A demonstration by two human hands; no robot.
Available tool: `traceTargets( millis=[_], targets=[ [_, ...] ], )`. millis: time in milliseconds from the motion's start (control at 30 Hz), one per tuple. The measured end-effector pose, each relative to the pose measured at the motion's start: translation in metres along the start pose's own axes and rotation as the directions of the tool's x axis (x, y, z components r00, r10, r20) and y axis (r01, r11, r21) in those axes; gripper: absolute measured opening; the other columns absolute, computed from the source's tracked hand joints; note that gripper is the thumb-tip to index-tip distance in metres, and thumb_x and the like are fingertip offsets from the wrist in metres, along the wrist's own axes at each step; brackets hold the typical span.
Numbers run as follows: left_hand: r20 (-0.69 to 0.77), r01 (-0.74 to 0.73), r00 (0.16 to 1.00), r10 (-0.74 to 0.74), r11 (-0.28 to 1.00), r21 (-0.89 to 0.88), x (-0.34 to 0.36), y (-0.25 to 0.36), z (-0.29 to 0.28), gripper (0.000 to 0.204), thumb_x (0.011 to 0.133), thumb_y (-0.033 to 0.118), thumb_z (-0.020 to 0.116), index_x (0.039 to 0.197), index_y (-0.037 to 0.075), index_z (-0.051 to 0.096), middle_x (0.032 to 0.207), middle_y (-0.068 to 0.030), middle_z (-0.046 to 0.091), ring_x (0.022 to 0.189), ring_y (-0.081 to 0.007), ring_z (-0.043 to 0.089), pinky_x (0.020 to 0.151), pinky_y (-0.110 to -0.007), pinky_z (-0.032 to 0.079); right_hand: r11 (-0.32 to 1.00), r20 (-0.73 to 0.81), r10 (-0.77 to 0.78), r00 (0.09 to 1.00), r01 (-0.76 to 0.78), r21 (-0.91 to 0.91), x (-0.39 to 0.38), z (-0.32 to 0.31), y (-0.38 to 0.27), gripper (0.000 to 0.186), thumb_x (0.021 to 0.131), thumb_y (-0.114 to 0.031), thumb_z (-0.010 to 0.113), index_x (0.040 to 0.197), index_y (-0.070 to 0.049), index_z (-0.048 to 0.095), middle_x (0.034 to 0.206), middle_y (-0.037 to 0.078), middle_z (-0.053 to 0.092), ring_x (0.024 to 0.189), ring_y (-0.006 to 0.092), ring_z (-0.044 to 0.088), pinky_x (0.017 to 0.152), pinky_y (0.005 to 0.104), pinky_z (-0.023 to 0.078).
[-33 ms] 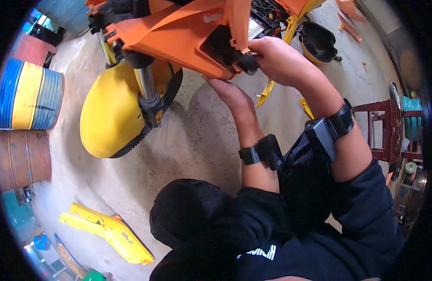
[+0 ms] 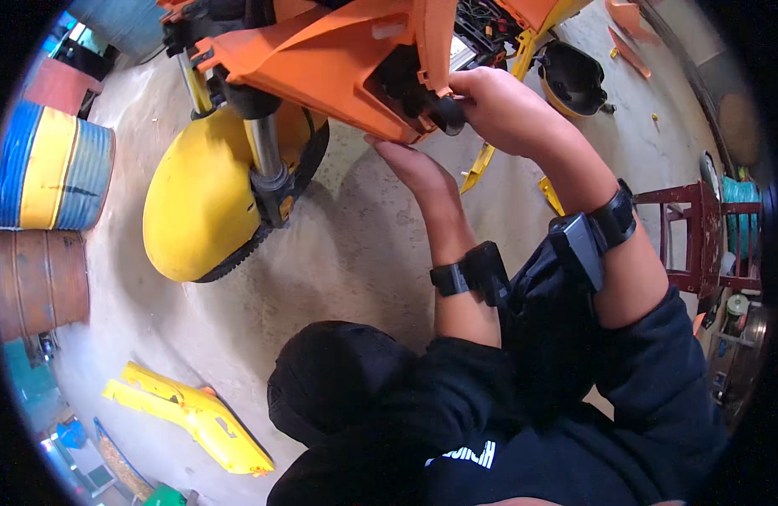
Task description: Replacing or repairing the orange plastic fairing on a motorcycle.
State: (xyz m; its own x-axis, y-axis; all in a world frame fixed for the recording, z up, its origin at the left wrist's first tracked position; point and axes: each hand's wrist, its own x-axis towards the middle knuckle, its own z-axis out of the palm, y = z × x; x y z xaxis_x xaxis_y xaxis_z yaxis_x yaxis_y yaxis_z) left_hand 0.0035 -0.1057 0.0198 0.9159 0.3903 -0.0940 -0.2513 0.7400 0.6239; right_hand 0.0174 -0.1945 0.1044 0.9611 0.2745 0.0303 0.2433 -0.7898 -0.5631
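Observation:
An orange plastic body panel (image 2: 313,72) is mounted at the front of a vehicle, above a yellow front fender (image 2: 186,202) and a metal fork (image 2: 266,148). My left hand (image 2: 418,173) holds the panel’s lower edge from below, its fingertips mostly hidden behind it. My right hand (image 2: 511,114) is closed at the panel’s right side, fingers gripping beside a black part (image 2: 448,115); their tips are partly hidden.
Painted drums (image 2: 64,169) and a rusty drum (image 2: 39,282) line the left. A yellow panel (image 2: 195,417) lies on the floor (image 2: 153,320). A black-and-yellow shell (image 2: 570,76), orange pieces (image 2: 629,55), other yellow parts and a dark red wooden chair (image 2: 701,236) are at the right.

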Motion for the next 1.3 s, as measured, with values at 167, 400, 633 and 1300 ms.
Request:
traceTargets(
  millis=[167,400,633,1300],
  targets=[
    [0.049,-0.040,0.998,0.048,0.988,-0.150,0.011,-0.014,-0.023,0.060,0.102,0.046,0.017,0.137,0.003,0.039,0.138,-0.0120,0.049,0.126,-0.0246,0.048,0.108,-0.038,0.035,0.999,-0.008,-0.003,1.000,0.002,-0.040,-0.004,0.000,-0.012,0.027,0.085,-0.001,0.056,0.110,-0.005,0.065,0.088,0.023,0.065,0.084,0.0386,0.062,0.075,0.0385,0.050],
    [0.054,0.014,0.999,-0.002,0.974,-0.227,0.012,-0.023,-0.032,0.059,0.101,0.043,0.018,0.134,0.001,0.040,0.133,-0.0142,0.053,0.125,-0.0250,0.049,0.108,-0.039,0.035,0.999,-0.049,-0.045,0.998,0.045,0.001,-0.010,-0.009,-0.019,0.026,0.088,-0.004,0.057,0.114,-0.005,0.063,0.091,0.023,0.064,0.086,0.0390,0.062,0.077,0.0377,0.050],
    [0.073,-0.031,0.996,0.051,0.966,-0.256,0.008,-0.017,-0.024,0.061,0.100,0.045,0.018,0.134,0.001,0.042,0.133,-0.0147,0.053,0.123,-0.0256,0.051,0.108,-0.039,0.036,0.991,-0.054,-0.077,0.996,0.071,-0.118,-0.011,-0.015,-0.017,0.026,0.090,-0.006,0.057,0.116,-0.004,0.063,0.091,0.024,0.064,0.084,0.0387,0.062,0.076,0.0377,0.050],
    [-0.132,-0.154,0.980,0.151,0.988,-0.012,0.016,-0.029,-0.040,0.062,0.097,0.050,0.027,0.128,0.002,0.049,0.121,-0.0140,0.056,0.104,-0.0226,0.057,0.078,-0.033,0.048,0.857,0.270,0.190,0.944,-0.294,0.423,0.002,0.025,0.025,0.019,0.091,-0.012,0.062,0.106,-0.002,0.069,0.096,-0.003,0.065,0.086,0.0055,0.056,0.077,0.0236,0.045]
  ],
)
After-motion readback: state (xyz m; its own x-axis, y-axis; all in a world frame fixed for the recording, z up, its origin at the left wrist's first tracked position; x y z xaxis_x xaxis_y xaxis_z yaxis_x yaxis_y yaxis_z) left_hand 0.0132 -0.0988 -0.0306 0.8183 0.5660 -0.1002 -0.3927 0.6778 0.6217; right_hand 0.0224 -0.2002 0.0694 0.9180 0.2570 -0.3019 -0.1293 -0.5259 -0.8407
